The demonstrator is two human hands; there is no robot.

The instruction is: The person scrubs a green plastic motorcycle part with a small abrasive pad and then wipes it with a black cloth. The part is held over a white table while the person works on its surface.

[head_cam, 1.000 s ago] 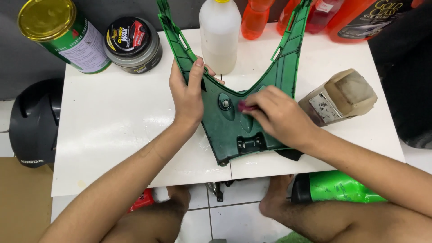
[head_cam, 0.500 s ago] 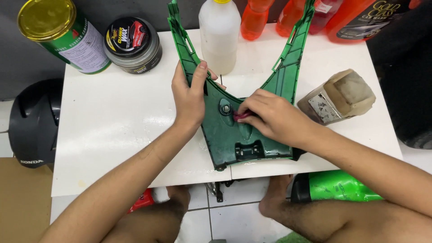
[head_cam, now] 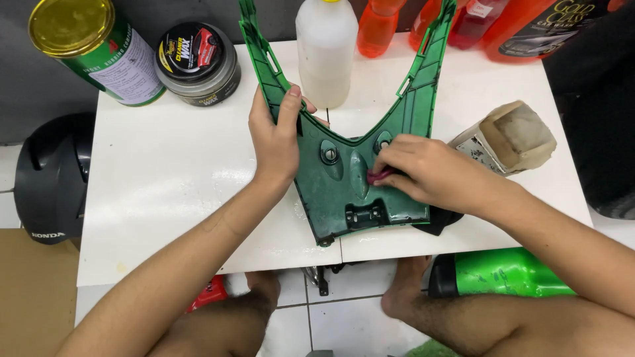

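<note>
Under the right hand [head_cam: 423, 173] lies a dark green panel [head_cam: 337, 192] with a small magenta pad [head_cam: 378, 176], on a white bench [head_cam: 172, 178], orange bottles [head_cam: 380, 26] beyond it.

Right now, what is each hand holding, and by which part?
The left hand grips the green V-shaped plastic panel by its left arm. The right hand pinches a small dark-red pad against the panel's middle.
</note>
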